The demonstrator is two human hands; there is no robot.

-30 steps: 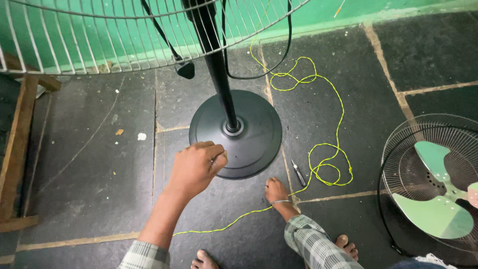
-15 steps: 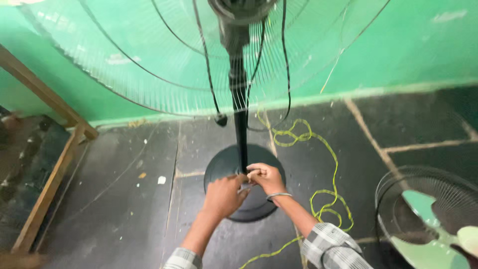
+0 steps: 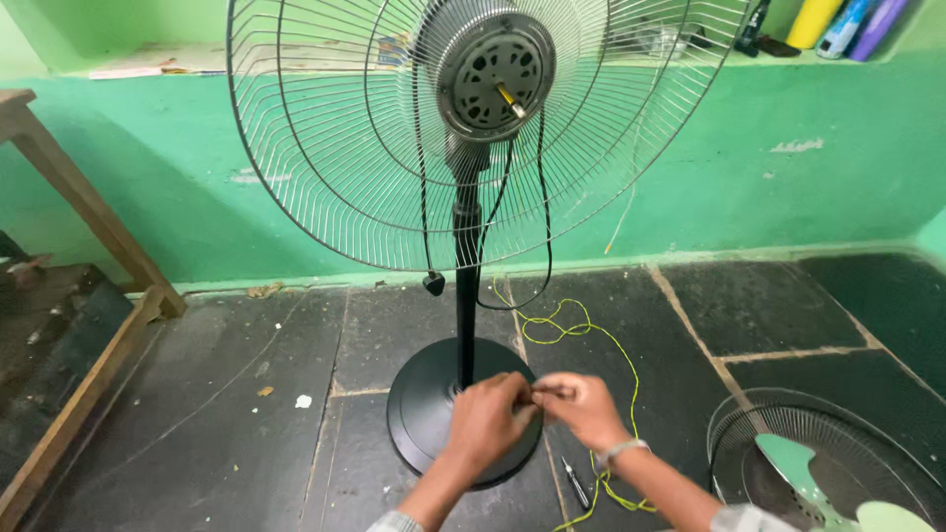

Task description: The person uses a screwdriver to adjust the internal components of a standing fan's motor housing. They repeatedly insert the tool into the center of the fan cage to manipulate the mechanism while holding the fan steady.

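Observation:
A black pedestal fan (image 3: 466, 296) stands on the floor with its rear wire grille (image 3: 325, 148) and bare motor (image 3: 493, 74) facing me, and it has no blades. Both hands meet in front of its round base (image 3: 419, 414). My left hand (image 3: 490, 419) and my right hand (image 3: 581, 406) pinch a small thin piece (image 3: 552, 391) between their fingertips; what it is cannot be told. A yellow-green wire (image 3: 581, 330) lies looped on the floor behind my right hand and runs under my wrist.
A small screwdriver (image 3: 576, 483) lies on the floor below my right wrist. At the bottom right lies a loose wire grille (image 3: 739, 443) holding a pale green fan blade (image 3: 798, 473). A wooden frame (image 3: 89, 296) stands at the left. A shelf with bottles (image 3: 828, 20) runs along the green wall.
The view has lifted from the floor to the whole fan. My left hand left the base and my right hand left the wire on the floor; they now meet in front of the base.

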